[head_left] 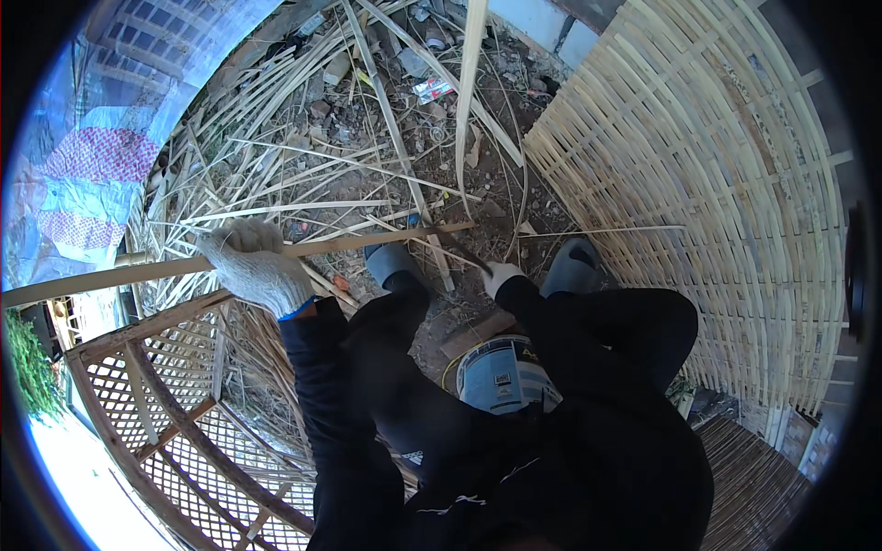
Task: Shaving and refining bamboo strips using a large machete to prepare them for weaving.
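My left hand [257, 266], in a whitish knit glove, is closed around a long flat bamboo strip [363, 241]. The strip runs from the left rim of the view, through my fist, to a tip in front of my feet. My right hand [503, 277], also gloved, is closed on a knife [464, 253] with a dark, narrow blade. Its handle is hidden in my fingers. The blade meets the strip near its right end; whether it has cut in, I cannot tell.
A large woven bamboo panel [680, 174] rises on the right. Split bamboo scraps [266, 161] litter the dirt ahead. A wooden lattice frame [156, 432] stands lower left, below a plastic sheet [101, 174]. A light-blue bucket [501, 378] is between my legs, behind my grey boots [574, 266].
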A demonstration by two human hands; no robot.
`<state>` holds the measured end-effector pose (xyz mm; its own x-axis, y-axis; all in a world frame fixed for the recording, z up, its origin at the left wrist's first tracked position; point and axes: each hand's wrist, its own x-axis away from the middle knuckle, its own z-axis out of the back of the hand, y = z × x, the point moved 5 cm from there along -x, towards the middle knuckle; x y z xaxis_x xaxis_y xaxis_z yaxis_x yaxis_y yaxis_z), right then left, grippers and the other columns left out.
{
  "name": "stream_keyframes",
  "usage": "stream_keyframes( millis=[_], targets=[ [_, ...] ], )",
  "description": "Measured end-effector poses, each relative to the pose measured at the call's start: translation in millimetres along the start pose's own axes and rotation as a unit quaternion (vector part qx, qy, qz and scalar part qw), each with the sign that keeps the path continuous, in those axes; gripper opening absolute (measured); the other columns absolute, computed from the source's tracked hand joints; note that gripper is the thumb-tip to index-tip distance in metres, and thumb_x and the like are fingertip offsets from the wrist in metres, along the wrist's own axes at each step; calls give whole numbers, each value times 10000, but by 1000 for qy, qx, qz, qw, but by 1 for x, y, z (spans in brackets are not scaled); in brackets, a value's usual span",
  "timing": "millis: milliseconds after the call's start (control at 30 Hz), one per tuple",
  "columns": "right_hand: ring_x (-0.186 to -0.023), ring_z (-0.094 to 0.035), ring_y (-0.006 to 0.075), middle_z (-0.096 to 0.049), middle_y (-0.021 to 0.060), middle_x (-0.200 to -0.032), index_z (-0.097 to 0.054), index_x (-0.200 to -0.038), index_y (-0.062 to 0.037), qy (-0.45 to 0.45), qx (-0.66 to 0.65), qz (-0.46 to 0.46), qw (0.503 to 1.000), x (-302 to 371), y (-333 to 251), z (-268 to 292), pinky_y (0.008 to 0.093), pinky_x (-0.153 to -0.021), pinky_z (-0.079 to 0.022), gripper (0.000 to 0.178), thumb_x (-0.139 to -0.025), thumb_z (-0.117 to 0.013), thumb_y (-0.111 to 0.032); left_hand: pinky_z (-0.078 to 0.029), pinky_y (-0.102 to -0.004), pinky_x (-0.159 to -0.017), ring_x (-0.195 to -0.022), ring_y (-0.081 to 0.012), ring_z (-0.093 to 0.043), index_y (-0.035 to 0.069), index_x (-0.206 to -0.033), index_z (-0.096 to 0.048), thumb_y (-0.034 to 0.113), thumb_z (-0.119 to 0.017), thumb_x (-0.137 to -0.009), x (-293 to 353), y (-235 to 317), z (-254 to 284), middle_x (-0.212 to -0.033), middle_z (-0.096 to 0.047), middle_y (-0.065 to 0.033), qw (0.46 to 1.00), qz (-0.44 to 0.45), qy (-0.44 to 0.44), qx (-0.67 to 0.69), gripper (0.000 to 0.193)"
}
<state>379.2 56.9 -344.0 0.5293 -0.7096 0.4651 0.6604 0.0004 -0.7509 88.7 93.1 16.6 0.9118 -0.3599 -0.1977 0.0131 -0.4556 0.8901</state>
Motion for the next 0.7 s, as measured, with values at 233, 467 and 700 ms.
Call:
stream_keyframes(
  millis=[233,467,700],
  targets=[
    [-902,-690,431,-689,276,-1023,-684,-1084,7,-233,-183,-460,837,-4,129,-88,483,-849,-538,501,-996,-476,-439,-172,-226,-397,-450,-48,-202,184,-680,-344,322,-487,-1041,-4,8,24,-541,-236,71,998,-18,-59,7,413],
    [-987,-667,384,-703,204,-1031,-688,-1098,-22,-144,128,-315,929,31,100,-1,451,-892,-519,522,-1005,-458,-482,-177,-237,-418,-480,-59,-196,188,-663,-304,417,-497,-1048,0,29,40,-553,-222,74,995,-16,-92,40,488],
    [-627,-665,284,-677,137,-734,-683,-943,-20,-70,14,-255,964,47,98,37,417,-606,-525,490,-986,-525,-482,-164,-235,-417,-485,-59,-187,190,-665,-290,429,-454,-1064,37,92,43,-569,-211,69,987,-77,-106,91,493]
  ],
)
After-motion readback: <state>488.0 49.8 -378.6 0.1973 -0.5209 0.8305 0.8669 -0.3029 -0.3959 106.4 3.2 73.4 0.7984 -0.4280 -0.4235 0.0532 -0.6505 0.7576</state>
